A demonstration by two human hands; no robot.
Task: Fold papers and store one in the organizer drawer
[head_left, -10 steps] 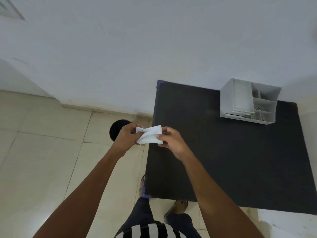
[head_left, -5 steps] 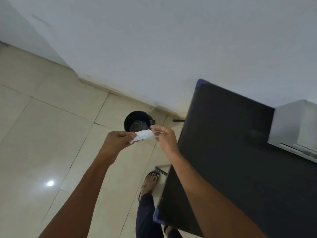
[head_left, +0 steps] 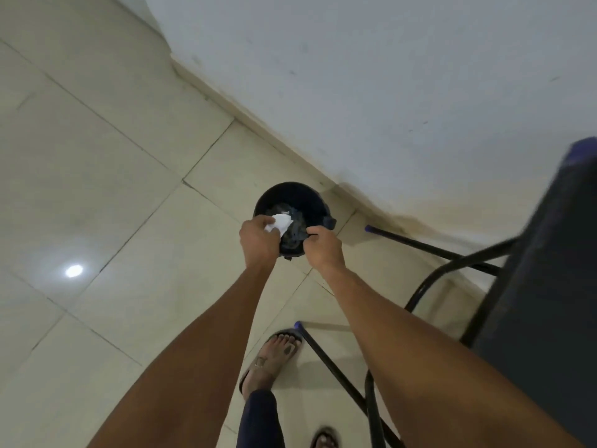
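Note:
A small folded white paper [head_left: 280, 224] is pinched in my left hand [head_left: 260, 240], right above the mouth of a black bin [head_left: 292, 202] on the floor. My right hand [head_left: 323, 247] hovers just to the right of the paper with its fingers curled in and nothing visible in them; it does not touch the paper. The bin holds dark crumpled stuff. The organizer with its drawer is out of view.
The black table [head_left: 549, 286] fills the right edge, with its thin black metal legs [head_left: 436, 250] reaching toward the wall. My sandalled foot [head_left: 274, 357] stands on the pale tiled floor [head_left: 113, 189]. A white wall [head_left: 387, 76] rises behind the bin.
My view has swung left and down from the table to the floor bin. Both hands moved over the bin, and my right hand has let go of the paper.

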